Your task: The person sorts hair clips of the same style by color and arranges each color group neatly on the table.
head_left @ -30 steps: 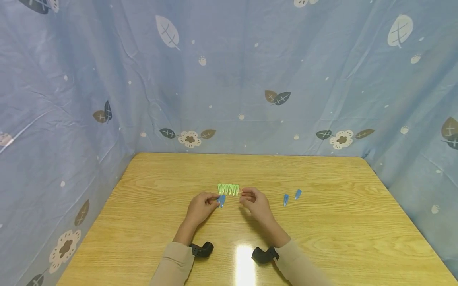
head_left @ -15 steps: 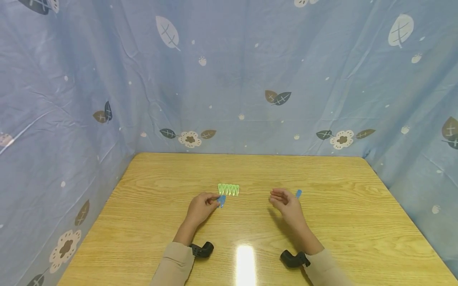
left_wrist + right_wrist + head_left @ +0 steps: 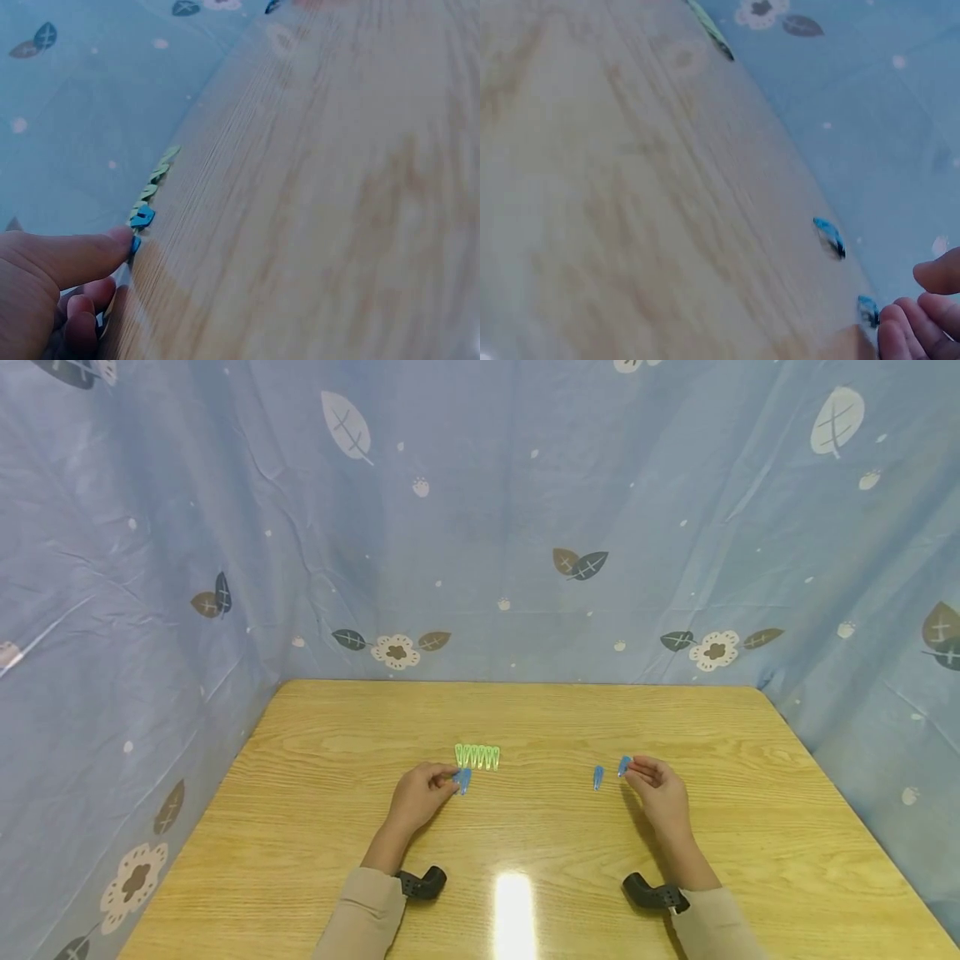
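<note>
Head | right hand point(image 3: 660, 791) pinches blue clip point(image 3: 624, 766), long axis leaning right | left hand point(image 3: 420, 793) pinches clips point(image 3: 463, 779)

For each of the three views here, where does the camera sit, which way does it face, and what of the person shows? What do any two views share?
Head: worn high, faces forward and down over the wooden table; both forearms, left hand and right hand show.
Left wrist: low beside the left hand, looks along the tabletop; thumb and fingers show by a blue clip and the green clips.
Right wrist: low, looks along the tabletop; fingertips show by two blue clips.
Shared: head and left wrist both see the green clips.
</note>
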`<state>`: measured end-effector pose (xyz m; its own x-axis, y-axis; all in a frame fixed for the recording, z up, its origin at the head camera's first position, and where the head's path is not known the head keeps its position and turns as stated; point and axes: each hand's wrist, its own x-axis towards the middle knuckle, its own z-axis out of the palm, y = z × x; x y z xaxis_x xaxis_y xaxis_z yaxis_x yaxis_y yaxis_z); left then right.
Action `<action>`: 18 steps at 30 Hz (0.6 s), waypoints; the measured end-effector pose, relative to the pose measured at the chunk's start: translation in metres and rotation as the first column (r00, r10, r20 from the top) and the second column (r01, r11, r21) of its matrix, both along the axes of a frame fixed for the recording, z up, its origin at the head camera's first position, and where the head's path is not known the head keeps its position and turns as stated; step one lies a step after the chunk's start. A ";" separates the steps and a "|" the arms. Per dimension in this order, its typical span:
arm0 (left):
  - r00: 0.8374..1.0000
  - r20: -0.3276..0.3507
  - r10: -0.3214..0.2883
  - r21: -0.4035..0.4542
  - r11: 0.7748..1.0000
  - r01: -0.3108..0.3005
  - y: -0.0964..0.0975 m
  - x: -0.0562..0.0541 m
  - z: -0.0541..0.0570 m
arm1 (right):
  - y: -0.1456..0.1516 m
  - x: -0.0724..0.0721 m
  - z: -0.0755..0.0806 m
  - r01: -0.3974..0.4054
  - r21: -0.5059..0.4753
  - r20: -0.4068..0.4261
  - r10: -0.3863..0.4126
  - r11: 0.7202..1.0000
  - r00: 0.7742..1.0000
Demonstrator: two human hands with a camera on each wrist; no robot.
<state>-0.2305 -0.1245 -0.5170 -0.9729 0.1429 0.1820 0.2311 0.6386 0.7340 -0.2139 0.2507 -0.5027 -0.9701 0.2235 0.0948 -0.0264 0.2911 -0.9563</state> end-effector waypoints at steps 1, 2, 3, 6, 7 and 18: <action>1.000 -0.004 -0.002 -0.001 1.000 0.002 0.000 0.000 0.000 | 0.001 -0.001 0.000 0.019 0.006 0.011 -0.019 1.000 1.000; 1.000 -0.002 0.000 0.000 1.000 0.000 0.000 0.000 0.000 | 0.001 -0.002 0.000 0.032 0.014 0.019 -0.032 0.999 0.999; 1.000 0.000 0.001 0.000 1.000 -0.001 0.000 0.000 0.001 | 0.001 -0.003 -0.001 0.044 0.017 0.029 -0.045 0.999 0.999; 1.000 0.008 0.005 0.002 1.000 -0.005 0.000 0.000 0.001 | 0.002 -0.006 0.000 0.072 0.039 0.052 -0.074 0.997 0.996; 1.000 0.009 0.004 0.001 1.000 -0.004 0.000 0.000 0.000 | 0.002 -0.007 0.001 0.078 0.053 0.060 -0.082 0.996 0.995; 1.000 0.017 -0.002 0.017 1.000 0.002 -0.001 0.000 0.001 | -0.008 -0.018 0.006 0.185 0.344 0.078 -0.224 0.921 0.971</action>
<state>-0.2301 -0.1256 -0.5156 -0.9756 0.1422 0.1674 0.2197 0.6255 0.7487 -0.2316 0.2431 -0.4967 -0.9151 0.3929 0.0903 0.1702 0.5795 -0.7970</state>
